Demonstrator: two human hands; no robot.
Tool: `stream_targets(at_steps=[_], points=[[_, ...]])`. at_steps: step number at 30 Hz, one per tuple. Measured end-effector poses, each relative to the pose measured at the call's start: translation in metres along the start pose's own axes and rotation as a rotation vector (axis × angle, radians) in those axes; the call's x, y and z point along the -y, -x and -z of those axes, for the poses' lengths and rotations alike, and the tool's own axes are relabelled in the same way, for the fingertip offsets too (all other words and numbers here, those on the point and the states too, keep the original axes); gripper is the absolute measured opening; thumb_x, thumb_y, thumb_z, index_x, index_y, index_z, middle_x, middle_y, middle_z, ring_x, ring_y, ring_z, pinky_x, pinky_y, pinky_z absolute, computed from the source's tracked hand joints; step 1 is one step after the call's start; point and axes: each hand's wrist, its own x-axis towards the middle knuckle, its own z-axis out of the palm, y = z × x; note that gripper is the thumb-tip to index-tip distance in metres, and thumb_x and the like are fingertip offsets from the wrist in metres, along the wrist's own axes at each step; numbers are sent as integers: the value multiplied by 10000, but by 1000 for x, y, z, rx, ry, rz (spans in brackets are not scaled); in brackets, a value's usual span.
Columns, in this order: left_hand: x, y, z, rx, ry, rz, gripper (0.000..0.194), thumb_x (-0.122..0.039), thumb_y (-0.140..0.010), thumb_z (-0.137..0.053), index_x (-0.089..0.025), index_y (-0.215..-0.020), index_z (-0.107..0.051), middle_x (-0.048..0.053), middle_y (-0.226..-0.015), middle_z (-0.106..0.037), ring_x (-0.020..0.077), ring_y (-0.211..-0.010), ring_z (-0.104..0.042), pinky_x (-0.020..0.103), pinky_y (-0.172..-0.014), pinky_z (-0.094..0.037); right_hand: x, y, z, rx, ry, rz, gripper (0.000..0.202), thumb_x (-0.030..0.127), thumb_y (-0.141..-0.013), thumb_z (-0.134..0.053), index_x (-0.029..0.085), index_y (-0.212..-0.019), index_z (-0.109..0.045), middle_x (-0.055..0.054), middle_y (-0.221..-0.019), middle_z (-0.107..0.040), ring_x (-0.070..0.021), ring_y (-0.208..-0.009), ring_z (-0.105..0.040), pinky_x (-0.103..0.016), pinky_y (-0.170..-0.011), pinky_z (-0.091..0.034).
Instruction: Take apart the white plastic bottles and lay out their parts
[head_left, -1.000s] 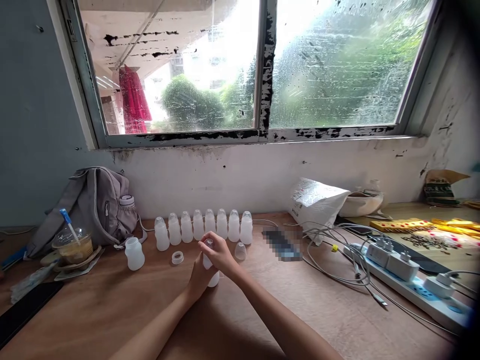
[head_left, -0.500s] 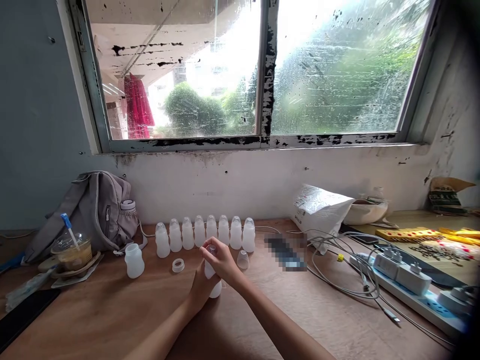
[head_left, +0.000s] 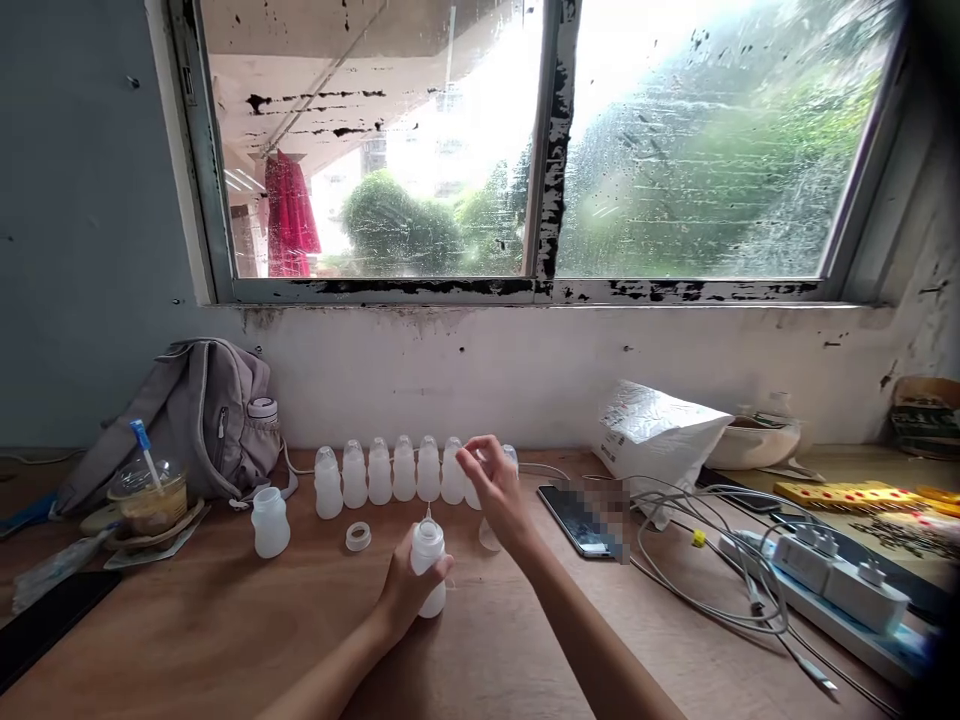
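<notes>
My left hand (head_left: 409, 585) is wrapped around a frosted white baby bottle (head_left: 427, 545) standing upright on the table. A screw neck with a small clear teat tip shows at the bottle's top. My right hand (head_left: 501, 490) is raised to the right of it, fingers loosely bent and apart, with nothing visible in them. Under its wrist, a clear dome cap (head_left: 489, 537) is partly hidden. To the left lie a white screw ring (head_left: 358, 537) and an upright open bottle (head_left: 270, 523). Behind stands a row of several capped bottles (head_left: 379, 472), partly covered by my right hand.
A grey backpack (head_left: 217, 420) and a drink cup (head_left: 154, 495) are at left. On the right are a phone (head_left: 574, 515), a white bag (head_left: 652, 430), tangled cables (head_left: 697, 590) and a power strip (head_left: 832, 600). The wall with a window (head_left: 540, 290) borders the table's back.
My right hand has let go of the bottle top and moved up and right, uncovering the neck and teat tip. My left hand still holds the bottle. The view has shifted slightly.
</notes>
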Motion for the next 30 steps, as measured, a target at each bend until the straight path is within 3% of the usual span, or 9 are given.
stream_targets(at_steps=[5, 9, 13, 27, 30], points=[[-7, 1, -3, 30, 0, 15, 190, -346, -704, -545, -181, -768, -475, -12, -701, -501, 134, -657, -470, 235, -630, -386, -34, -9, 16, 66, 101, -95, 239, 326, -754, -489, 219, -963, -446, -58, -967, -551, -180, -797, -511, -301, -707, -398], [-11, 1, -2, 59, -5, 24, 172, -331, -710, -540, -188, -785, -484, -6, -701, -511, 146, -679, -488, 244, -665, -392, -76, -2, 12, 188, 434, -100, 226, 371, -717, -543, 217, -883, -558, -68, -947, -548, -235, -895, -494, -344, -761, -368], [-12, 0, 0, 48, -28, 4, 171, -317, -696, -546, -184, -795, -500, 6, -737, -513, 152, -692, -489, 249, -666, -397, -100, 6, 10, 293, 625, -228, 260, 315, -703, -557, 200, -936, -575, -62, -881, -585, -236, -889, -508, -326, -734, -356], [-8, -2, 1, 90, -13, -24, 136, -269, -700, -551, -188, -719, -443, -21, -670, -486, 119, -618, -449, 234, -603, -379, -110, 11, 15, 526, 831, -373, 285, 230, -626, -589, 194, -909, -577, -62, -891, -615, -257, -891, -514, -322, -685, -337], [-5, -3, 1, 115, -8, -9, 179, -272, -667, -595, -182, -750, -464, -7, -697, -534, 130, -640, -486, 249, -620, -398, -101, 8, 15, 486, 782, -334, 266, 225, -615, -616, 192, -878, -586, -70, -903, -608, -264, -907, -508, -334, -709, -355]])
